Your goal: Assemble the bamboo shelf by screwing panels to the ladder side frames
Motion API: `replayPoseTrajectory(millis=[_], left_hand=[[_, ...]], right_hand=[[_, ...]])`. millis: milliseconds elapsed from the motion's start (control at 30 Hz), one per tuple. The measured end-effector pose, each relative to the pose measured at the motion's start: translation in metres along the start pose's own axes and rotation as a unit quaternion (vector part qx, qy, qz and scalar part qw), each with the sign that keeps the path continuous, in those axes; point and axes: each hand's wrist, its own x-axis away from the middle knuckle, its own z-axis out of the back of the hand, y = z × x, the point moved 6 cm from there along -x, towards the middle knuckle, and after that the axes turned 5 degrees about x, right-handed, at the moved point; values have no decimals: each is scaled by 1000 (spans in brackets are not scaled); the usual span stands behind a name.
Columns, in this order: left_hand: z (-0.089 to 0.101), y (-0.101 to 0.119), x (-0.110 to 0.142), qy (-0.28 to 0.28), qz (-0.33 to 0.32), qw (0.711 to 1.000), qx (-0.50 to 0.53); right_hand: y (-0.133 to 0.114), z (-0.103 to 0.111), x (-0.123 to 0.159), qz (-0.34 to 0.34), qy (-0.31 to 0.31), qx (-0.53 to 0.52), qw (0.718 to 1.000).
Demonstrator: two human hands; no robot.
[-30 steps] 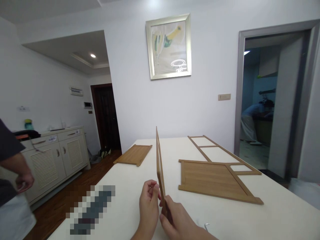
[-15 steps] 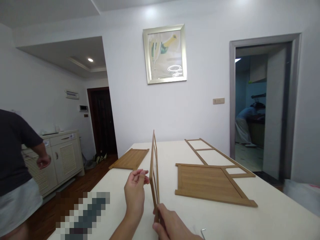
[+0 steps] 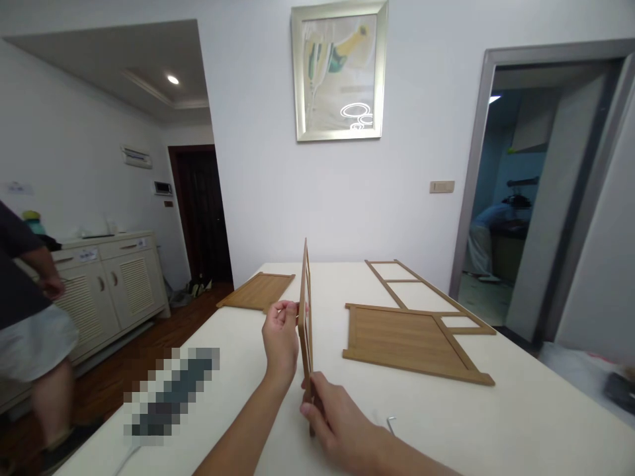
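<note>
A narrow brown wooden frame (image 3: 303,317) stands on edge, nearly edge-on to me, above the white table (image 3: 238,370). My right hand (image 3: 335,416) is wrapped around its near end. My left hand (image 3: 280,337) is at the frame's left side, thumb and fingertips pinched together against it; whatever they hold, if anything, is too small to make out. On the table to the right lie a brown wooden panel (image 3: 401,337) and an open wooden frame with crossbars (image 3: 404,281). Another wooden panel (image 3: 260,291) lies at the far left. A small hex key (image 3: 391,424) rests near my right wrist.
A blurred-out dark object (image 3: 178,390) with a cable lies at the table's left edge. One person (image 3: 24,291) stands beside the white cabinet (image 3: 119,284) at left; another person (image 3: 483,238) bends over beyond the doorway. A plastic bag (image 3: 580,370) is off the table's right side.
The view has tilted down, showing more of the near table. My left hand has come closer to the upright frame, its fingertips now against it. The person at left has shifted further left in view.
</note>
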Motion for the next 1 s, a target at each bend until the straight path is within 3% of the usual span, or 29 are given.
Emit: replayPoseTrajectory(millis=[600, 1000], left_hand=[[-6, 16, -6, -10, -35, 999, -30], [-6, 16, -5, 1, 14, 1000, -12]], right_hand=[[1, 0, 0, -13, -13, 2, 1000], [-1, 0, 0, -16, -14, 14, 1000]])
